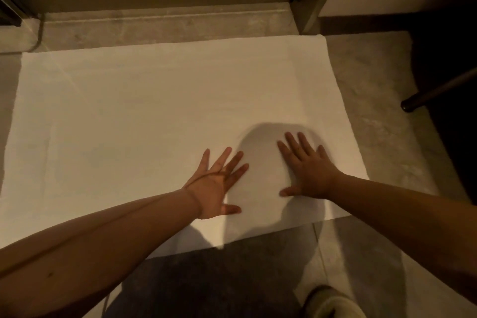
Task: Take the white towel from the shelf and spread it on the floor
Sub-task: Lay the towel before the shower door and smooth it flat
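The white towel [144, 116] lies flat and unfolded on the grey floor [374, 100], filling most of the view. My left hand [219, 183] rests palm down on its near part, fingers spread. My right hand [307, 168] lies flat beside it to the right, fingers also apart. Neither hand holds anything. A shadow falls on the towel between and around the hands. The shelf is not in view.
A raised stone threshold [165, 23] runs along the towel's far edge, below a brown wall. A dark furniture leg [436, 93] stands at the right. My dark-clothed knee [206, 284] and a light slipper [333, 304] are at the bottom.
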A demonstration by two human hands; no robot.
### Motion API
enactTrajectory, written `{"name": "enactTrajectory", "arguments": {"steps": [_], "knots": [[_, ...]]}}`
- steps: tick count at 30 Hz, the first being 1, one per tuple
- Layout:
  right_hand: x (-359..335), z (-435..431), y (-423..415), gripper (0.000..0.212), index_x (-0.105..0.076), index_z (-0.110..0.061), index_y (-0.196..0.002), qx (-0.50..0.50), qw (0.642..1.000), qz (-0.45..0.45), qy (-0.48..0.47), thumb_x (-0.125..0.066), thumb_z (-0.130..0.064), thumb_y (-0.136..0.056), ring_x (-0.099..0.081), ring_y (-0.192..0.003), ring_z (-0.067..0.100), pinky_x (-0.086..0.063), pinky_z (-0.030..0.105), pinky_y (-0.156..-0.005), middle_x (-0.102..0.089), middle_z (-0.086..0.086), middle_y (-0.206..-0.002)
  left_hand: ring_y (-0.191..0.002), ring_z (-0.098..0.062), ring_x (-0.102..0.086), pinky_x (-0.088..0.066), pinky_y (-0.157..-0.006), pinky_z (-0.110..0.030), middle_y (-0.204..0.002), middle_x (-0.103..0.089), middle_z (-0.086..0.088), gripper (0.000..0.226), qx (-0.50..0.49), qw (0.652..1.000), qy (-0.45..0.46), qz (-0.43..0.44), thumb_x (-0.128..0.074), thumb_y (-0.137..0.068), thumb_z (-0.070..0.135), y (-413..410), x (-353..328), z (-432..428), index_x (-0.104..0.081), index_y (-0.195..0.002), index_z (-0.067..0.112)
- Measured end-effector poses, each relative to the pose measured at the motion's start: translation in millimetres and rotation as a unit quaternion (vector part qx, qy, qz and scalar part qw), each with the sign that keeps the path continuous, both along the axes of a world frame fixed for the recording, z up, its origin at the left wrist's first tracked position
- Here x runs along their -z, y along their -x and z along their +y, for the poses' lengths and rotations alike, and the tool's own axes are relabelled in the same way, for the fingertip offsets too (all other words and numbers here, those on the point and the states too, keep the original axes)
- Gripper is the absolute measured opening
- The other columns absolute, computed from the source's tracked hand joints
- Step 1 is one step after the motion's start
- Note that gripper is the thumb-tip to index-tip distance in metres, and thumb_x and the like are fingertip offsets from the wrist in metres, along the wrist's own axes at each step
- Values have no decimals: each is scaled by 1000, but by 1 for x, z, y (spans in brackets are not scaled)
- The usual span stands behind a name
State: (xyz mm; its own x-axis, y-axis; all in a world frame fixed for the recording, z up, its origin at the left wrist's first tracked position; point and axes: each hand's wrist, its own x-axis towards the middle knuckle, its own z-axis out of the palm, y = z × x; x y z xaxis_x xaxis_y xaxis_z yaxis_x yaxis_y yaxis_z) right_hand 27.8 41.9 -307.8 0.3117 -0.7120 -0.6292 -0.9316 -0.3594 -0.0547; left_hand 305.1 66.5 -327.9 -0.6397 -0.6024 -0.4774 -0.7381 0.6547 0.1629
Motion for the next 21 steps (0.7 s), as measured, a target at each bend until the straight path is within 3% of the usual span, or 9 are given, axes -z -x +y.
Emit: {"name": "enactTrajectory", "arguments": {"steps": [6,11,14,19,21], "knots": [[-5,24,54,128,41,-35,-130,72,997,23,-33,-60,-75,-64,32,-137,27,-4,57,-112,44,-3,-142,-133,-29,39,22,-104,-60,-145,40,-6,97,62,998,19,-15,-20,-80,80,46,1,-6,34,-139,26],[-5,43,88,122,44,-25,-127,72,995,62,-37,-51,-78,-70,28,-138,35,-10,54,-116,40,4,-145,-133,-31,38,13,-107,-64,-146,39,-7,98,90,995,35,-41,-17,-80,81,72,1,-4,30,-143,22],[-8,54,103,122,46,-34,-124,98,993,56,-42,-55,-75,-69,29,-136,30,-7,48,-115,41,0,-143,-133,-31,39,11,-107,-64,-146,40,-7,97,94,994,29,-46,-17,-80,80,74,0,-5,30,-142,23],[-17,45,86,110,31,-24,-140,72,997,26,-5,-24,-88,-70,27,-138,21,1,45,-115,32,2,-150,-139,-30,30,8,-109,-64,-149,36,-5,95,71,996,40,-27,-21,-81,79,55,-5,-8,24,-145,25],[-19,29,57,110,27,-22,-143,38,999,-3,8,-25,-87,-71,24,-141,23,1,45,-115,31,2,-151,-140,-32,27,5,-110,-63,-151,33,-6,94,45,997,56,-38,-18,-81,79,39,-7,-10,24,-145,24]]}}
